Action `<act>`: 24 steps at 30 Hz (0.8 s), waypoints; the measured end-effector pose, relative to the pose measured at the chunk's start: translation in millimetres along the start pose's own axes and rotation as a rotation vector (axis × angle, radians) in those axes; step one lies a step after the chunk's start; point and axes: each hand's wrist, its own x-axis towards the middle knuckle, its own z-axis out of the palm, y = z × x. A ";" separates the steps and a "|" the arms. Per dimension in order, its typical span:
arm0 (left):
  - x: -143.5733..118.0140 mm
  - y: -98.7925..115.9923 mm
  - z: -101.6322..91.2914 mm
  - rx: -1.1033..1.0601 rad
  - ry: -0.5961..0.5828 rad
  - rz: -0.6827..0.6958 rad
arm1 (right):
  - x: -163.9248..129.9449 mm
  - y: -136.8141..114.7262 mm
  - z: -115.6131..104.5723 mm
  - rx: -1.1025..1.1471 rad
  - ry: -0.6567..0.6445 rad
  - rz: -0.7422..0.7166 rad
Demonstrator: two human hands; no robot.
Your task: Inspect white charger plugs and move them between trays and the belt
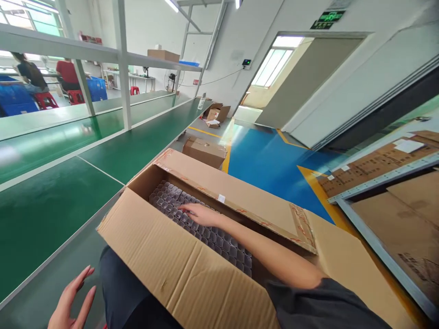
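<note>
The open cardboard box rests tilted on the person's lap at the frame's centre, so it could slide off the knees and spill the small dark containers. The right hand lies inside, fingers slightly apart, touching their tops. The left hand, lower left, is spread open, holding nothing, near the green surface.

I see a long green desk with white edging running away on my left, its surface bare near me. An open cardboard box leans against its near edge, resting on a lap. On the blue and yellow floor lie a closed carton and, farther off, an open carton.
</note>
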 end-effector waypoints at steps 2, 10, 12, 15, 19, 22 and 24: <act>43.2 57.4 20.3 0.053 -0.035 0.335 | -9.8 44.3 14.2 -0.058 -0.094 0.080; 107.5 182.2 122.7 0.371 -0.158 0.945 | -3.8 123.6 50.5 -0.139 -0.235 0.111; 107.3 175.6 129.4 0.377 -0.167 0.942 | 11.1 125.8 52.7 -0.143 -0.224 0.052; 108.1 169.6 127.8 0.382 -0.189 0.941 | 48.9 121.6 51.7 -0.174 -0.203 -0.041; 110.5 174.5 123.9 0.400 -0.200 0.928 | 116.8 105.7 55.3 -0.247 -0.251 -0.211; 111.3 176.8 122.9 0.421 -0.194 0.916 | 162.7 93.1 66.0 -0.310 -0.330 -0.313; 111.5 176.6 122.4 0.427 -0.191 0.922 | 184.2 87.4 75.4 -0.348 -0.374 -0.352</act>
